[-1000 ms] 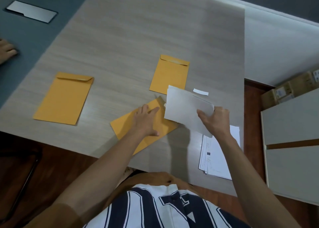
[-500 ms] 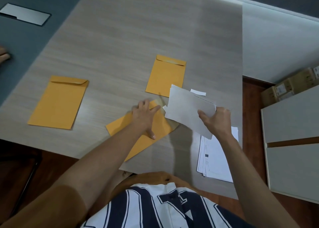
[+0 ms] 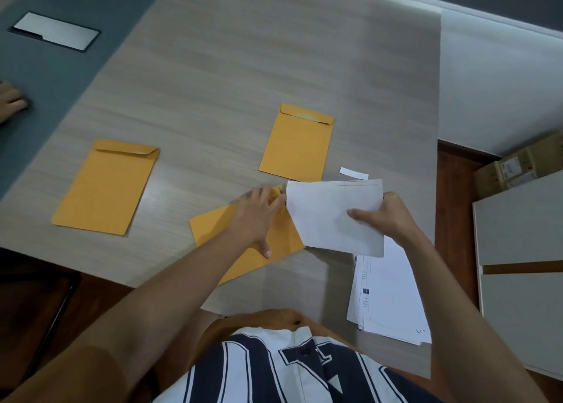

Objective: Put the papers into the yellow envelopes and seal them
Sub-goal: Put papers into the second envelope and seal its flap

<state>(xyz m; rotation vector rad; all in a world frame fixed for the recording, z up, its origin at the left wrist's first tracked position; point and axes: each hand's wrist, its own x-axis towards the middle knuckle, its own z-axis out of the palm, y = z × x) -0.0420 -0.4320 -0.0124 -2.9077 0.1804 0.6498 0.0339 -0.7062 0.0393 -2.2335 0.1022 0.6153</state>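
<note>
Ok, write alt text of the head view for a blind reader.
The right hand holds white papers at the end of a yellow envelope that the left hand presses to the wooden table. A second envelope lies at left, a third envelope beyond, a paper stack at right.

- left arm comes in bare from the lower left, stretched out on a diagonal, forearm pretty much straight
- left hand (image 3: 257, 216) is palm down on the yellow envelope (image 3: 213, 229), fingers (image 3: 265, 194) pointing forward and slightly spread, thumb stuck out toward the body
- right arm is bare too, coming up from the lower right, wrist angled inward
- right hand (image 3: 387, 216) grips the folded papers (image 3: 329, 213), thumb pinched across the front, the other fingers tucked behind the sheet
</note>
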